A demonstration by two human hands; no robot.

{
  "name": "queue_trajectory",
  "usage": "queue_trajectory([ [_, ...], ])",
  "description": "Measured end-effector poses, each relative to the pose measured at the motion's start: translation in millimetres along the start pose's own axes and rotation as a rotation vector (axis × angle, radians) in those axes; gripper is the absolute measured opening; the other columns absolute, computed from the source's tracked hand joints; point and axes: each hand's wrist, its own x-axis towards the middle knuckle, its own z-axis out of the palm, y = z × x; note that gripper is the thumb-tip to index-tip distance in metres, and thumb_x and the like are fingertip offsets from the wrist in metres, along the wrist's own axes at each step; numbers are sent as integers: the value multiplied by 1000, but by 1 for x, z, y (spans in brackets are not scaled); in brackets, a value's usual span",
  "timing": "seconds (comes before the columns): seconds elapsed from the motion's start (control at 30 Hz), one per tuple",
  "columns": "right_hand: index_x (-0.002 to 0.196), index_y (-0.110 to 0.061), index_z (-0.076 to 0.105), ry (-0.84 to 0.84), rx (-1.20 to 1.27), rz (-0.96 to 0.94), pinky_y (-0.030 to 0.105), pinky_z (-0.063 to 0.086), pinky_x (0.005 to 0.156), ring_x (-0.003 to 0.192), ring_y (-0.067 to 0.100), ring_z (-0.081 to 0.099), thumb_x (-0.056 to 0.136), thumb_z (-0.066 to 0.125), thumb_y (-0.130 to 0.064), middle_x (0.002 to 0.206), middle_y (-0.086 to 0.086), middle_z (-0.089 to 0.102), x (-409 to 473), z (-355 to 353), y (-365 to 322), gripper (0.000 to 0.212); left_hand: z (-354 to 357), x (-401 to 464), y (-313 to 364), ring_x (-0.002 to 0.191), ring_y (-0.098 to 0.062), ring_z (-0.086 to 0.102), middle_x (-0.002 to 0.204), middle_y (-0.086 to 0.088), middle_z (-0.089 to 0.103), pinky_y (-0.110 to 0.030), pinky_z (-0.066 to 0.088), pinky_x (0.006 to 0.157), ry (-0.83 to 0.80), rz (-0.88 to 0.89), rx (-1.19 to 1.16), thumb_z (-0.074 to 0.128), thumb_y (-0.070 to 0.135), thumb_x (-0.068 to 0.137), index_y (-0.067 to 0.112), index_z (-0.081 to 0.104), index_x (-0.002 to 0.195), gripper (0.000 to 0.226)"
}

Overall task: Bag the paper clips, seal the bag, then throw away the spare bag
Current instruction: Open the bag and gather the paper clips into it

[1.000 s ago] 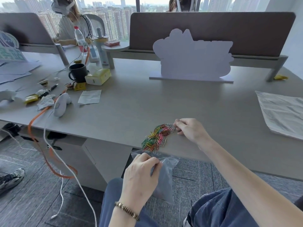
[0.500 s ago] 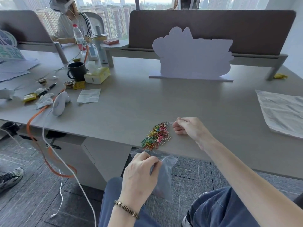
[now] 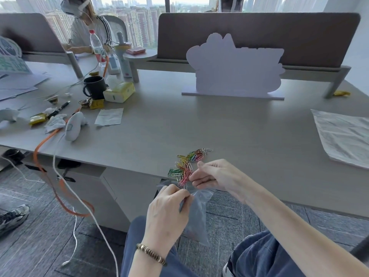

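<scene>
The paper clips [image 3: 188, 164] lie in a bright heap at the near edge of the desk [image 3: 229, 126], some tipping over the lip; the left hand [image 3: 167, 214] is pinched shut on the rim of the clear bag [image 3: 196, 214], holding it just under that edge; the right hand [image 3: 213, 174] has its fingers curled beside the heap, touching the clips, but I cannot tell if it grips any. The clips look light, small and slippery, so I think sweeping them works better than picking; the bag is thin and floppy, best held by its rim. The desk is smooth and grey; a black mug [image 3: 94, 86], a tissue box [image 3: 119, 91] and a white cloth [image 3: 345, 134] sit well apart; tall buildings show through the window.
</scene>
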Motion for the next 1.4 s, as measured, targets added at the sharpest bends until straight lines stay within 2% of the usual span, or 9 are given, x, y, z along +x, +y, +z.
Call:
queue_trajectory([
  [0.13,95,0,78,210,-8,-71,39,57,97,98,29,75,102,54,-29,96,15,80,11,-21,-2,38,-2,-1,-1,69,-10,55,72,12,59,-28,50,51,9,-4,-11,72,28,85,24,68,72,14],
  [0.33,91,-4,75,509,-238,-76,50,53,100,88,27,73,99,54,-31,95,16,78,44,-44,-3,35,-4,-2,-5,70,-8,55,73,14,60,-27,50,52,5,-12,-12,75,28,83,25,69,72,13],
  [0.43,95,4,72,486,-312,-62,49,52,100,79,19,67,100,51,-29,85,10,71,57,-45,-8,39,-6,-1,-4,71,-8,54,74,14,59,-28,51,53,-2,-11,-15,73,28,84,25,68,72,13],
  [0.57,100,1,74,358,-287,-56,34,52,92,81,18,64,103,50,-22,92,10,70,61,-33,-11,34,-8,0,-5,73,-8,56,75,13,60,-28,51,55,-11,-26,-10,73,26,83,25,68,71,13],
  [0.77,101,-6,78,212,-227,-38,41,54,101,104,26,72,104,50,-27,106,12,77,47,-15,-8,35,-9,2,-6,74,-9,56,75,14,60,-27,51,57,-11,-30,-20,73,26,83,24,69,72,12],
  [0.97,109,0,75,43,-121,-19,28,59,92,108,26,71,105,49,-27,111,14,76,24,9,-5,38,-8,3,-8,73,-10,55,74,12,59,-30,51,56,-11,-19,-21,72,25,83,24,68,72,12],
  [1.17,105,0,77,-60,-60,-13,32,59,94,103,26,75,103,52,-32,106,15,78,15,15,-2,41,-7,4,-11,72,-12,54,74,10,59,-30,51,54,-15,-16,-15,72,23,83,22,69,73,11],
  [1.27,102,1,77,-26,-42,-29,34,59,93,99,27,76,102,54,-30,101,15,79,14,6,-5,39,-7,3,-12,72,-11,55,74,10,60,-30,51,54,-12,-25,-11,73,21,81,21,69,71,12],
  [1.4,98,-1,77,230,-75,-78,41,55,100,97,26,75,102,55,-25,99,14,79,33,-14,-6,32,-7,3,-13,73,-10,55,74,12,60,-29,51,55,-10,-32,-5,74,21,82,21,69,70,12],
])
